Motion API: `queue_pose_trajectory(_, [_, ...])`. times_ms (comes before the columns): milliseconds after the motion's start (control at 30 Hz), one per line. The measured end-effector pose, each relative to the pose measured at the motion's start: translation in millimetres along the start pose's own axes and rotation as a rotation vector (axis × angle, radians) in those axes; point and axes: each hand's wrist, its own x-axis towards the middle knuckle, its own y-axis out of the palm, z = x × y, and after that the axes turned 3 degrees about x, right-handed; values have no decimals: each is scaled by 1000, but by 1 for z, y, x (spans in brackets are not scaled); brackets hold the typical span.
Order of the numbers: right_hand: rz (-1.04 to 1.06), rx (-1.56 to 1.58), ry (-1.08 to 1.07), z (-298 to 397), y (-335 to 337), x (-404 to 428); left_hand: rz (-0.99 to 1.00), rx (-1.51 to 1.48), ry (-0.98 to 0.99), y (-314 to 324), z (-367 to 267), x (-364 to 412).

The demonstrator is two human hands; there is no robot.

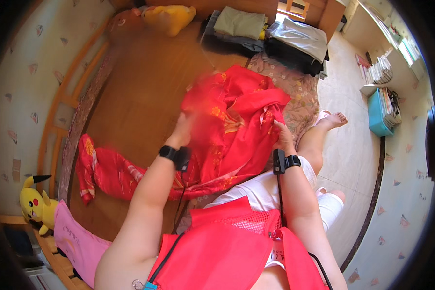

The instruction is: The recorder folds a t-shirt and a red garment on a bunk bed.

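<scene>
A large red cloth (235, 145) with a gold flower print lies bunched in front of me. One narrow length of it trails to the left across the brown mat. My left hand (182, 132) grips the cloth's left side; its fingers are largely hidden by blurred red folds. On the other side, the fingers of my right hand (284, 136) are closed on a gathered edge. Between the hands the fabric rises in loose folds. Each wrist wears a black strap with a small device and a cable.
The brown mat (130, 98) covers the bed, with a floral sheet (286, 83) along its right side. Two folded clothing stacks, one topped by a green garment (239, 22), the other by a white garment (299, 38), stand beyond. A Pikachu plush (36, 204) sits left; a blue bin (378, 112) stands right.
</scene>
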Motion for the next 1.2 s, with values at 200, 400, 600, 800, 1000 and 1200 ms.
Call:
queue_pose_trajectory(200, [96, 47, 128, 3, 27, -20, 408, 515, 278, 130, 42, 21])
queue_pose_trajectory(400, [-78, -294, -38, 3, -15, -8, 802, 840, 267, 166, 44, -21])
queue_pose_trajectory(600, [-249, -140, -71, 14, 13, -25, -2, 1172, 698, 50, 34, -21])
queue_pose_trajectory(800, [99, 100, 48, 12, -12, -18, -374, 767, 117, -45, 36, -25])
queue_pose_trajectory(1000, [157, 247, -44, 27, 36, -48, 18, 705, -49, -17, 29, -14])
queue_pose_trajectory(1200, [4, 22, 131, 15, -11, -19, -163, 1354, 124, -5, 65, 9])
